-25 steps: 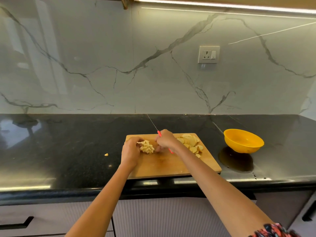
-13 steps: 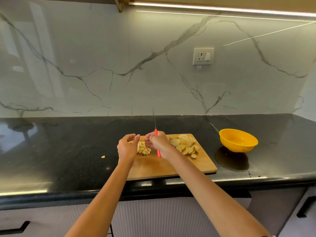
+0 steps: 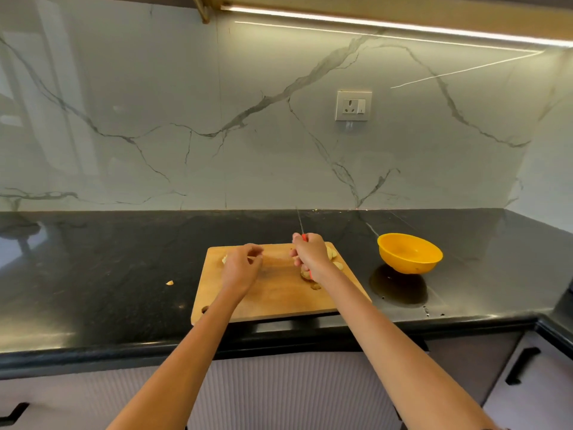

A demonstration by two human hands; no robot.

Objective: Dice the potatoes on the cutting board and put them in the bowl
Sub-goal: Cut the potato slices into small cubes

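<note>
Clenched around the red handle of a knife point(image 3: 300, 225), the right hand point(image 3: 310, 256) holds the thin blade pointing up and away toward the wall, above the far right part of the cutting board point(image 3: 279, 293). The left hand point(image 3: 240, 265) hovers over the far left part of the board with its fingers loosely curled; whether it pinches a small bit of potato at the fingertips is hard to tell, since the view there is blurred.

Pale potato pieces point(image 3: 333, 259) peek out from behind the right hand on the board's far right side, with one or two more lying just below the wrist. Another small pale bit point(image 3: 224, 259) shows at the board's far left edge, mostly hidden by the left hand. A single scrap point(image 3: 169, 283) lies on the black counter point(image 3: 93, 274), left of the board.

To the right of the board, apart from it, a yellow bowl point(image 3: 409, 252) stands on the counter.
</note>
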